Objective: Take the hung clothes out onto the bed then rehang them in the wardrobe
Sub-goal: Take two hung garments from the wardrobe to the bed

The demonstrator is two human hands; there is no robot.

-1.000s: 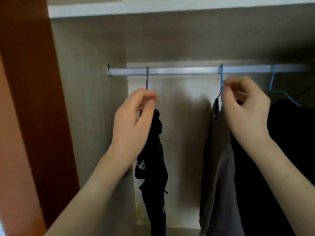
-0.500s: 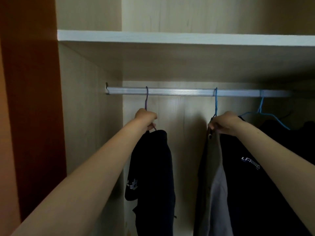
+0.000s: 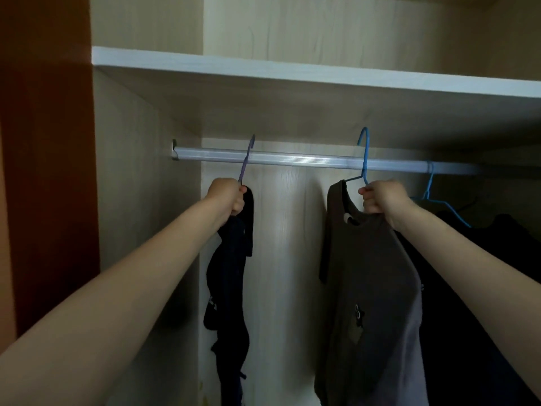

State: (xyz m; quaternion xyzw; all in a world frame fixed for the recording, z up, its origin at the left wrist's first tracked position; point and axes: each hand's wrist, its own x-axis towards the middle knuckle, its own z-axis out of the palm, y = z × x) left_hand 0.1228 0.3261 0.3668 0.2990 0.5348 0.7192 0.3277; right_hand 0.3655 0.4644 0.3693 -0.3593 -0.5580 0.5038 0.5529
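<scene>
Inside the wardrobe a silver rail (image 3: 292, 160) runs under a shelf. My left hand (image 3: 227, 194) is closed around the neck of a purple hanger (image 3: 246, 159) carrying a black garment (image 3: 231, 276); its hook sits raised at the rail. My right hand (image 3: 383, 197) grips a blue hanger (image 3: 364, 153) with a brown-grey top (image 3: 371, 288); that hook stands above the rail. Further right another blue hanger (image 3: 429, 189) rests on the rail with dark clothes (image 3: 483, 288).
A white-edged shelf (image 3: 292, 73) lies close above the rail. The wardrobe's left side panel (image 3: 126, 200) and a reddish-brown door edge (image 3: 46, 171) bound the left. The pale back wall (image 3: 287, 259) shows between the two held garments.
Both hands have lifted their hangers, so the hooks now rise above the rail. The brown-grey top has swung forward to face me. The camera has tilted up, showing more of the shelf.
</scene>
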